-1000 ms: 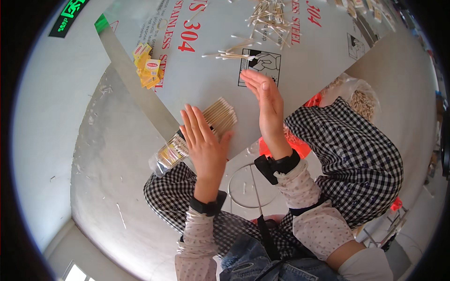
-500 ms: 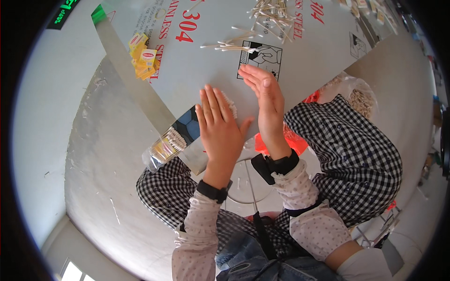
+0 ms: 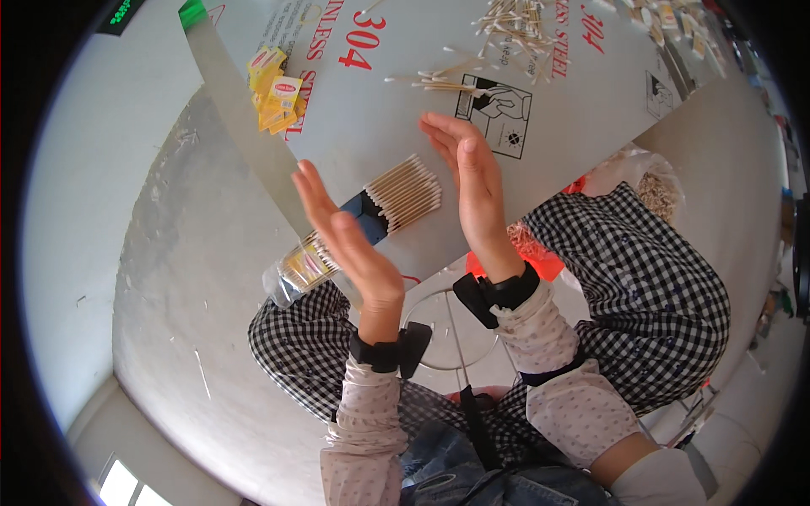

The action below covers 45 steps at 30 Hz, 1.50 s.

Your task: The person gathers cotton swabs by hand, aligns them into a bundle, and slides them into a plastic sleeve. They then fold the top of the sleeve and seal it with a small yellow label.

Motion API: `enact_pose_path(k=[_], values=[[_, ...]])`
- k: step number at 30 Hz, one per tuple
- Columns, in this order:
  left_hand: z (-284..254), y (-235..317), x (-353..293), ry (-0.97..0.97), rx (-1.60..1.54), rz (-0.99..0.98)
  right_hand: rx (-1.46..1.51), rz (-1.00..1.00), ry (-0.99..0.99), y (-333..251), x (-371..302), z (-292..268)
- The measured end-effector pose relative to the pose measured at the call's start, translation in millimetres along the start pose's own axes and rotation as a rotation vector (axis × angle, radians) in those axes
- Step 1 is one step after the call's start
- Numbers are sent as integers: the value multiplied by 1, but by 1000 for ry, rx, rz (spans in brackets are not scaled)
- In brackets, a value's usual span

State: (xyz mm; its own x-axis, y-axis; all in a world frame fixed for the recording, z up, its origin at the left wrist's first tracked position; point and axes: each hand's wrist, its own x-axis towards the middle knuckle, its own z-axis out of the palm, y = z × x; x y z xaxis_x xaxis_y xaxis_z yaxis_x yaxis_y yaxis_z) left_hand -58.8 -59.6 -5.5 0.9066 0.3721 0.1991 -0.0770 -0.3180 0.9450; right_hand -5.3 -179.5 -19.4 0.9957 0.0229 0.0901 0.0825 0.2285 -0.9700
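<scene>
A neat flat row of cotton swabs [image 3: 405,196] lies side by side between my hands, partly over a dark blue patterned pad [image 3: 364,221] on the metal-topped table. My left hand [image 3: 359,249] is raised on edge by the row's left end, fingers stretched and holding nothing. On the other side my right hand [image 3: 477,185] stands on edge, fingers extended and empty, a little apart from the swabs. Beneath and left of my left hand lies a clear plastic pack [image 3: 291,274] with swabs and a yellow card in it, at the table's near edge.
Small yellow cards [image 3: 277,91] lie at the table's left. Loose cotton swabs [image 3: 443,82] and a larger swab pile [image 3: 519,29] are beyond my hands. More packs sit far right. A clear bag of swabs [image 3: 656,192] and red plastic [image 3: 540,261] are below the table edge.
My left hand has lifted off the row of swabs, moved left and turned on edge, uncovering the row. My right hand has hardly moved. The view has shifted slightly.
</scene>
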Motion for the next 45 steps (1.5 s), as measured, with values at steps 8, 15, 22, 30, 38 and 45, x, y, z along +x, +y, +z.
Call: enact_pose_path(k=[8,15,22,30,38,45], values=[[10,-4,-3,92,-585,-216,136,105,-59,4,-9,20],[1,-6,-3,171,-629,-173,113,67,-56,9,-9,16],[-33,5,-5,-227,592,121,-121,78,65,-7,-8,-32],[-9,-16,-21,-407,961,245,-544,-158,-148,-10,-20,-38],[-7,-17,-23,-411,947,246,-675,-226,-188,-8,-24,-36],[-7,-19,-23,-398,947,246,-676,-237,-209,-8,-23,-34]])
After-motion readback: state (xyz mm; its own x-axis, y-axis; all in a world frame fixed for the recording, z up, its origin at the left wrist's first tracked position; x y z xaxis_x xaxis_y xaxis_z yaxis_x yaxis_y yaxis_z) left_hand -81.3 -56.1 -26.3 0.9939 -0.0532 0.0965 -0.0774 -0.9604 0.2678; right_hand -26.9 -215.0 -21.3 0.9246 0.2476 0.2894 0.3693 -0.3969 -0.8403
